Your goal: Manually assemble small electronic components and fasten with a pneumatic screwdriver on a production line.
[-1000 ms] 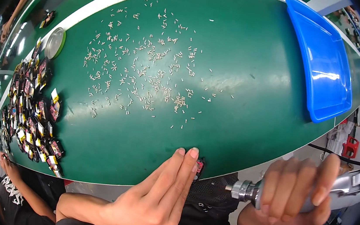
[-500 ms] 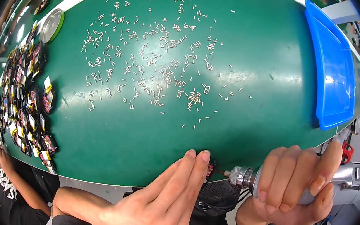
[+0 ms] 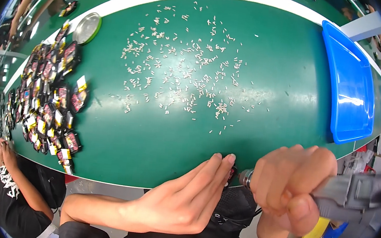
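Observation:
At the near table edge, my left hand [image 3: 177, 201] lies with its fingers long and pressed together. It holds a small dark part with some red on it [image 3: 231, 174], mostly hidden behind the fingertips; the thumb is out of sight. From the right, my right hand [image 3: 288, 187] is wrapped round a silver electric screwdriver [image 3: 355, 189], held lying sideways. The tool's nose points left at the small part, close to it; whether the bit touches cannot be made out. Many small loose screws [image 3: 203, 83] are scattered over the green table [image 3: 274, 114].
A heap of small black electronic units with yellow and white pieces [image 3: 46, 104] covers the table's left side. Behind it stands a round green-rimmed tin [image 3: 87, 28]. A blue tray [image 3: 355, 101] sits at the right. Another person [image 3: 16, 189] sits at the lower left.
The view has shifted, so the table's contents appear further right. My right hand has turned over the screwdriver, and its nose has come nearer my left fingertips. The left hand still holds the part.

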The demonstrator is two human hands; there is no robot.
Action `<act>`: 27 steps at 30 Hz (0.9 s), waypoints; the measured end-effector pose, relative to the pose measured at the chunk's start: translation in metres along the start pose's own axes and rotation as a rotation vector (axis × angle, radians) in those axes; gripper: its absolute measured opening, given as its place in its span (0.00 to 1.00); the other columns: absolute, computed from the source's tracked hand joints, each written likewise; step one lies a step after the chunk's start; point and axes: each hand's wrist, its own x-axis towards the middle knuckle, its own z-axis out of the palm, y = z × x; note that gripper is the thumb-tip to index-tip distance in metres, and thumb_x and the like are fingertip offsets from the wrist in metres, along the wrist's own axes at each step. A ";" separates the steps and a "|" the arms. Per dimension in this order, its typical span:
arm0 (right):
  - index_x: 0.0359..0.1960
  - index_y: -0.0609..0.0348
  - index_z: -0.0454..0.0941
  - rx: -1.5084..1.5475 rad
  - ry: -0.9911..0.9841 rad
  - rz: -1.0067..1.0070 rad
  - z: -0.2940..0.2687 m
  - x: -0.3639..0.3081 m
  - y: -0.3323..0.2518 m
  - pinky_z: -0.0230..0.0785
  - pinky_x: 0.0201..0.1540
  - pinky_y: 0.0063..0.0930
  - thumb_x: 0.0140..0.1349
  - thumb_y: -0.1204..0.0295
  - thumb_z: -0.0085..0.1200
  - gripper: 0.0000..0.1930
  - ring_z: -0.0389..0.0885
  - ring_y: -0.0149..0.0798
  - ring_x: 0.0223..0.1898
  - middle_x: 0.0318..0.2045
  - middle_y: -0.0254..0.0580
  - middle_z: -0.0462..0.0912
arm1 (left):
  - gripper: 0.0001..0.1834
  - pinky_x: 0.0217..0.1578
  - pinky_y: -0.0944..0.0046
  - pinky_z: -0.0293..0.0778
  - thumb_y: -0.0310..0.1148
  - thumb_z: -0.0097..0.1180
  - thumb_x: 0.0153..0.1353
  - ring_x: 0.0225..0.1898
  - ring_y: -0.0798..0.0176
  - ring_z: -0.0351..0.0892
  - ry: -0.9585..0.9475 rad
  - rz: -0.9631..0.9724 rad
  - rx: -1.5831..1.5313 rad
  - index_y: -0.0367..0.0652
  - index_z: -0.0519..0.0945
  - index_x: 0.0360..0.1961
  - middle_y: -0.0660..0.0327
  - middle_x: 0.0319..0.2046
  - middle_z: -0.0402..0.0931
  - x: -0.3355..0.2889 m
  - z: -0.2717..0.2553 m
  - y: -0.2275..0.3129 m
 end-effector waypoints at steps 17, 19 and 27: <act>0.29 0.59 0.62 0.448 -0.104 -0.202 -0.063 -0.024 -0.007 0.58 0.08 0.18 0.62 0.76 0.48 0.07 0.58 0.25 0.05 0.07 0.31 0.61 | 0.21 0.54 0.51 0.71 0.18 0.54 0.48 0.51 0.44 0.74 0.288 -0.554 0.269 0.31 0.74 0.48 0.45 0.46 0.75 -0.090 -0.089 -0.065; 0.31 0.58 0.61 0.442 -0.051 -0.158 -0.066 -0.027 0.000 0.57 0.09 0.18 0.63 0.75 0.46 0.07 0.57 0.25 0.05 0.07 0.30 0.60 | 0.21 0.56 0.50 0.67 0.19 0.54 0.53 0.53 0.43 0.72 0.295 -0.722 0.514 0.31 0.73 0.50 0.44 0.48 0.74 -0.122 -0.111 -0.100; 0.32 0.58 0.65 0.634 0.223 -0.019 -0.064 -0.032 0.020 0.56 0.15 0.25 0.63 0.71 0.43 0.05 0.54 0.27 0.08 0.09 0.30 0.58 | 0.20 0.53 0.52 0.69 0.22 0.59 0.53 0.53 0.44 0.72 0.330 -0.726 0.521 0.35 0.76 0.49 0.48 0.49 0.74 -0.098 -0.104 -0.109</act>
